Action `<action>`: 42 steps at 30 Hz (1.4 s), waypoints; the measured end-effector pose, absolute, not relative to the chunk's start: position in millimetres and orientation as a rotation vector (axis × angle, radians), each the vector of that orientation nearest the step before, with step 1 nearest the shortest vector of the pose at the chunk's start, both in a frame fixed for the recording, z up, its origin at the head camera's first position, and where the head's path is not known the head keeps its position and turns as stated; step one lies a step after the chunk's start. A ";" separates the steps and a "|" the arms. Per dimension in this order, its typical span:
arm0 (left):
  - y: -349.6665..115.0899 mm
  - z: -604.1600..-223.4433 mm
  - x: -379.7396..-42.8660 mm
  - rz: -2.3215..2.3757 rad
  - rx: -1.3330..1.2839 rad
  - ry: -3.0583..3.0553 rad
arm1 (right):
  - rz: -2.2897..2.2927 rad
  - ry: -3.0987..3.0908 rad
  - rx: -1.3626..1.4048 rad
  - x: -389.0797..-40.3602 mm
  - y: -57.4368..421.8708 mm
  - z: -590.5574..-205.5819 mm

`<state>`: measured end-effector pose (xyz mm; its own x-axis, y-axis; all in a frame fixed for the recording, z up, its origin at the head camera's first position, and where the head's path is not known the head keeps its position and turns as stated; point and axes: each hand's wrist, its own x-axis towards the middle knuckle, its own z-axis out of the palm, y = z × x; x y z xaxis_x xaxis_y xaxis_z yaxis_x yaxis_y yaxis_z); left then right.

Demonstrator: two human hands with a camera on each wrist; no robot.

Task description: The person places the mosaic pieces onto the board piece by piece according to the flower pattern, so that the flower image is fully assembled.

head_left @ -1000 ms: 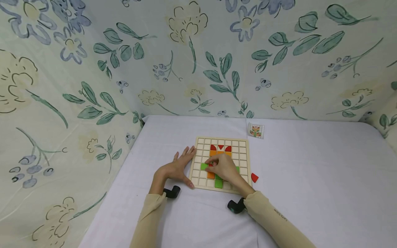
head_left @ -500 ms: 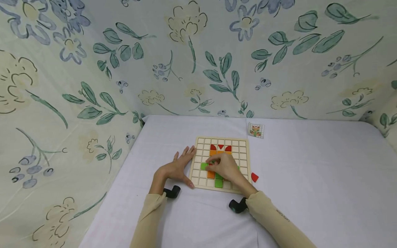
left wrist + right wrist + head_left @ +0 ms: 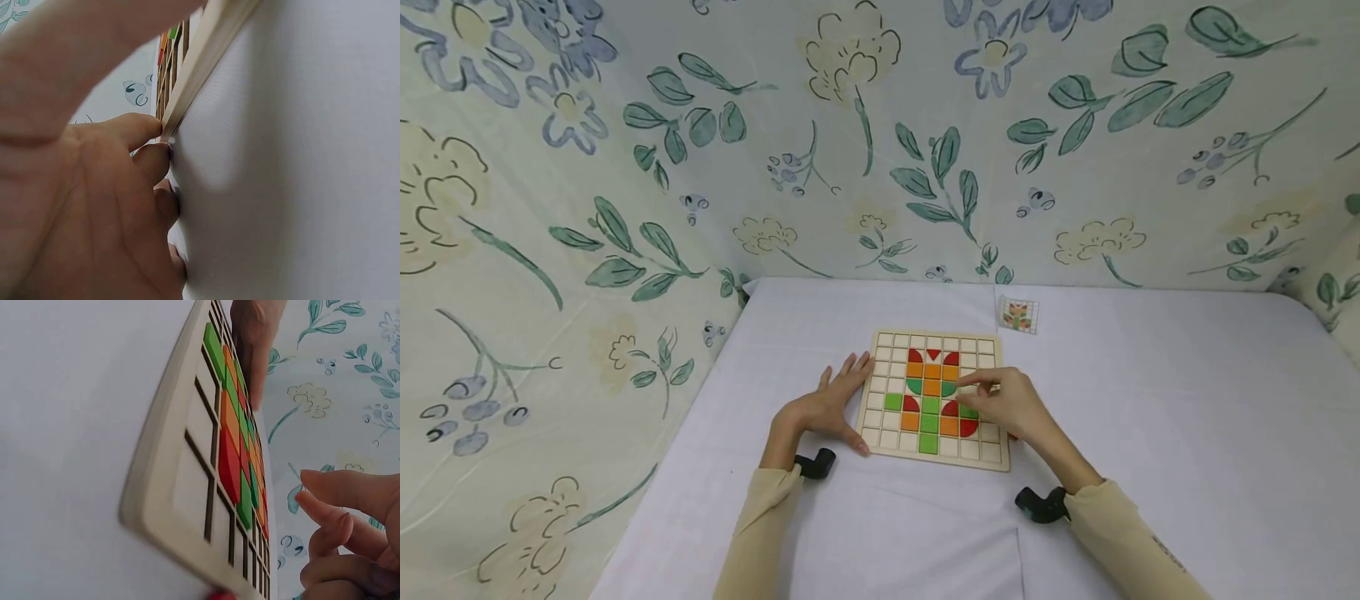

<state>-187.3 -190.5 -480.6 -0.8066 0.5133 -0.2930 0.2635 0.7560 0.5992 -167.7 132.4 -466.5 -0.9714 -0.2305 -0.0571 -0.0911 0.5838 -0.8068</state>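
A wooden grid board [image 3: 880,437] lies on the white cloth, with red, orange and green tiles forming a flower in its cells. My left hand [image 3: 831,406] rests with spread fingers along the board's left edge; in the left wrist view its fingertips [image 3: 150,127] meet the wooden rim. Over the board's right part hovers my right hand [image 3: 1009,404], thumb and index finger close together with nothing between them. A red quarter-round tile [image 3: 911,403] sits in a cell beside a green square tile [image 3: 892,402]. Off the board's right edge lies a loose red tile [image 3: 222,595], mostly hidden by my hand in the head view.
A small pattern card [image 3: 1018,316] with a printed flower on a grid lies behind the board to the right. White cloth [image 3: 1187,400] covers the table, and a floral curtain [image 3: 850,208] hangs at the back and left. Each wrist bears a black mount [image 3: 1041,505].
My right hand has moved right from the board's middle, uncovering the red quarter-round tile in its cell and the flower's centre. The left hand has stayed at the board's edge.
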 end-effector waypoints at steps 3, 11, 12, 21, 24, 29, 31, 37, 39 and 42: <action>-191.0 -481.3 -187.8 0.755 0.591 2.510 | -1.305 2.676 -0.210 -163.7 152.6 -464.4; -191.8 -481.4 -187.6 0.747 0.604 2.511 | -1.251 2.708 -0.102 -148.4 193.1 -465.7; -191.9 -481.6 -187.6 0.749 0.606 2.510 | -1.250 2.701 -0.098 -146.5 196.6 -466.6; -192.9 -483.0 -186.6 0.756 0.605 2.512 | -1.267 2.534 -0.054 -136.1 216.8 -479.7; -192.6 -483.0 -186.5 0.761 0.604 2.509 | -1.275 2.506 -0.056 -134.0 218.9 -483.5; -191.2 -482.4 -186.8 0.753 0.600 2.506 | -1.284 2.482 -0.044 -132.6 218.5 -487.3; -190.9 -482.3 -187.2 0.749 0.597 2.508 | -1.285 2.482 -0.049 -132.6 217.2 -487.9; -190.6 -481.8 -187.8 0.745 0.589 2.512 | -1.286 2.512 -0.082 -134.1 212.5 -488.3; -190.4 -481.7 -187.9 0.744 0.588 2.513 | -1.287 2.517 -0.086 -134.8 211.9 -488.0; -190.1 -481.9 -188.1 0.750 0.587 2.514 | -1.285 2.519 -0.080 -135.9 212.3 -487.9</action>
